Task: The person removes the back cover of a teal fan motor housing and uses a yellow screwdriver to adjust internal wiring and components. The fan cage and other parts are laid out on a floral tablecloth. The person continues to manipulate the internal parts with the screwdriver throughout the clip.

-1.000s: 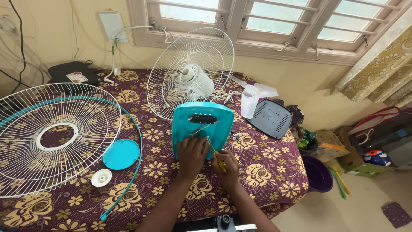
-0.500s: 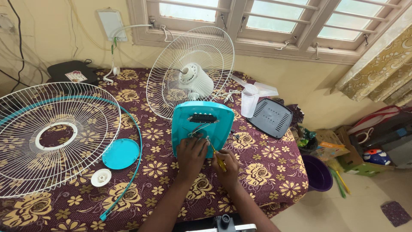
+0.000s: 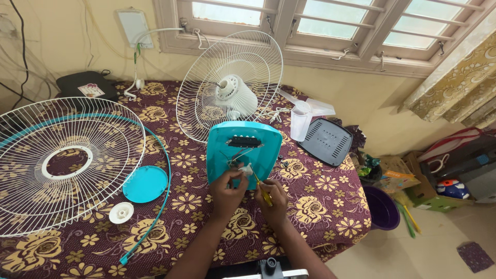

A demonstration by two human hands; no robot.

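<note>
Left of the upturned teal plastic fan base lies a white wire grille. At the base's near edge, the left hand still pinches a small white part; the right hand keeps gripping a yellow-handled screwdriver, barely moved.

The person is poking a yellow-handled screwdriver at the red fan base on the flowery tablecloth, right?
Not quite. The head view shows the plastic fan base is teal, not red. The rest holds: the right hand holds the yellow-handled screwdriver against it, the left hand steadies it, and it stands on the maroon flowery tablecloth.
</note>
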